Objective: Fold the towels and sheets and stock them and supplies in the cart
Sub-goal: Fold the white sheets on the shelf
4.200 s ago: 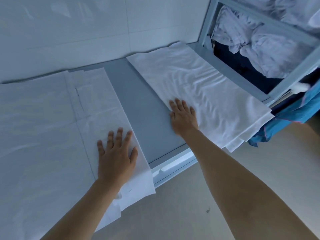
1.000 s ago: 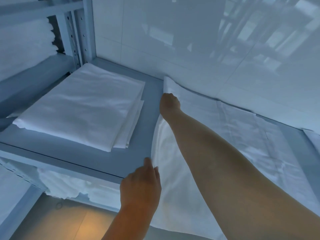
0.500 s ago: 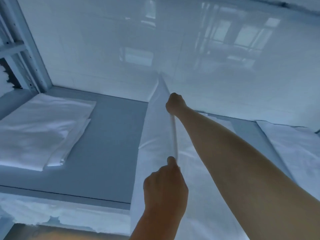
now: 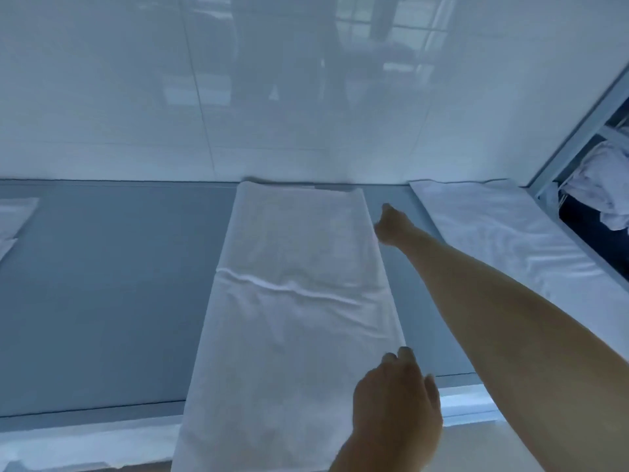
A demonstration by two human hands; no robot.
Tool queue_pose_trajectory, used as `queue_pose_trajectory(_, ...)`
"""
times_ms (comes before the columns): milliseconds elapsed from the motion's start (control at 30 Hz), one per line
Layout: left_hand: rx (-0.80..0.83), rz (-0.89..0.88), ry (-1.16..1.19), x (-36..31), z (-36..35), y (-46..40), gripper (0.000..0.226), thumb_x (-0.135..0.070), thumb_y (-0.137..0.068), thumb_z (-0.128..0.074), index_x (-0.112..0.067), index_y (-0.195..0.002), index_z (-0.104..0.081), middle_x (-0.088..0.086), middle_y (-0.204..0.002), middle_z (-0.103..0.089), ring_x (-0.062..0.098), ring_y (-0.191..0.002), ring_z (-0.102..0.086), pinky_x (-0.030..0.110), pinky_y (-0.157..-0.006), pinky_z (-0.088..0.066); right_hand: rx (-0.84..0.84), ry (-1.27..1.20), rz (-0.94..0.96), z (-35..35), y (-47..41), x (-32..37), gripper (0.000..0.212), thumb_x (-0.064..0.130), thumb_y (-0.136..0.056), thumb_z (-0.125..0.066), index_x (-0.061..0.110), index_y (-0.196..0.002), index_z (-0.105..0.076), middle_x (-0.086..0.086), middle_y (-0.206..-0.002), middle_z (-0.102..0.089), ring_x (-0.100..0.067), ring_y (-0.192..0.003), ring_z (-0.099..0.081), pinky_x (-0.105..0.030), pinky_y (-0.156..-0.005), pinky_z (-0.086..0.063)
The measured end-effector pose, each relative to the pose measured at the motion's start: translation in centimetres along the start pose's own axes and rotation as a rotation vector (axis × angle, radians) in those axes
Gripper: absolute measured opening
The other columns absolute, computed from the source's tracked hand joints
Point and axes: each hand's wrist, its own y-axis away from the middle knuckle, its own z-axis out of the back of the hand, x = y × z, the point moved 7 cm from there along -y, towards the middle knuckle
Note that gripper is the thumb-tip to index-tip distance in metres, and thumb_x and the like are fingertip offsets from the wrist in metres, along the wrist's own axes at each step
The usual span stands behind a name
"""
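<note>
Sheet (image 4: 299, 301) that I had raised by its left edge half a second ago now lies flat on the grey shelf (image 4: 112, 284), folded over into one long narrow strip running away from me to the wall, its near end hanging off the front edge. One lengthwise fold is done; I judge the next step is to smooth out the crosswise ridge across the middle and then fold the strip end to end.

My left hand (image 4: 396, 403) sits at the strip's near right edge, fingers curled; I cannot tell whether they pinch the cloth or only rest against it. My right hand (image 4: 388, 224) is stretched out to the far right edge, just beside the cloth; its fingers are hidden from me, so I cannot say whether they grip anything.

To the right of my right arm lies another white sheet (image 4: 510, 240), flat on the same shelf. Beyond it, at the far right, a metal frame (image 4: 575, 131) opens on a dark compartment holding crumpled white linen (image 4: 602, 185), not yet folded. Well off to the left of both hands, the corner of a folded stack (image 4: 13, 216) shows at the edge.
</note>
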Motion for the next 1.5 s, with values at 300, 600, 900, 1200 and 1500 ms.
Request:
queue_pose_trajectory(300,-0.123,0.064,-0.443,12.2,3.2,-3.6,0.048,-0.040,-0.105,-0.039,-0.024,-0.150,-0.039,0.001,-0.153,-0.042,0.024,-0.142,-0.039,0.041,-0.112,-0.037,0.073,0.186,0.307,-9.1,4.1,0.3,0.056,0.043,-0.107,-0.040,0.019,-0.157,-0.032,-0.002,-0.167,-0.024,-0.025,-0.152,-0.025,-0.052,-0.118,-0.028)
queue_pose_trajectory(600,-0.121,0.076,-0.529,24.3,5.1,-2.1,0.072,-0.055,-0.100,-0.010,-0.025,-0.165,-0.014,0.003,-0.173,-0.005,0.026,-0.160,-0.003,0.049,-0.128,-0.009,-0.022,0.134,0.293,-13.8,6.9,1.1,0.062,0.048,-0.109,-0.025,0.025,-0.165,-0.009,0.006,-0.173,-0.003,-0.020,-0.159,-0.004,-0.048,-0.127,-0.004)
queue_pose_trajectory(900,-0.136,0.023,-0.496,29.3,6.6,5.2,0.071,-0.053,-0.102,-0.018,-0.021,-0.165,-0.014,0.002,-0.173,-0.004,0.024,-0.160,0.000,0.050,-0.128,-0.011,0.003,0.103,0.352,-17.7,16.0,7.8,0.064,0.044,-0.108,-0.031,0.022,-0.165,-0.012,0.005,-0.173,-0.003,-0.023,-0.159,-0.003,-0.052,-0.126,-0.008)
queue_pose_trajectory(1200,-0.150,0.002,-0.491,37.8,12.3,11.0,0.074,-0.056,-0.103,-0.019,-0.016,-0.165,-0.014,0.002,-0.173,-0.008,0.017,-0.160,0.001,0.042,-0.130,-0.007,0.128,0.156,0.814,-25.1,26.6,28.4,0.061,0.042,-0.109,-0.035,0.031,-0.165,-0.013,0.012,-0.172,-0.004,-0.016,-0.159,0.000,-0.048,-0.125,-0.003)
queue_pose_trajectory(1500,-0.191,0.006,-0.370,40.7,13.1,14.8,0.072,-0.059,-0.104,-0.019,-0.023,-0.166,-0.006,-0.008,-0.172,0.010,0.013,-0.158,0.016,0.042,-0.129,0.003,0.105,0.270,0.745,-29.2,21.2,38.2,0.052,0.043,-0.111,-0.021,0.034,-0.162,-0.026,0.011,-0.172,-0.014,-0.012,-0.159,-0.004,-0.044,-0.127,-0.004)
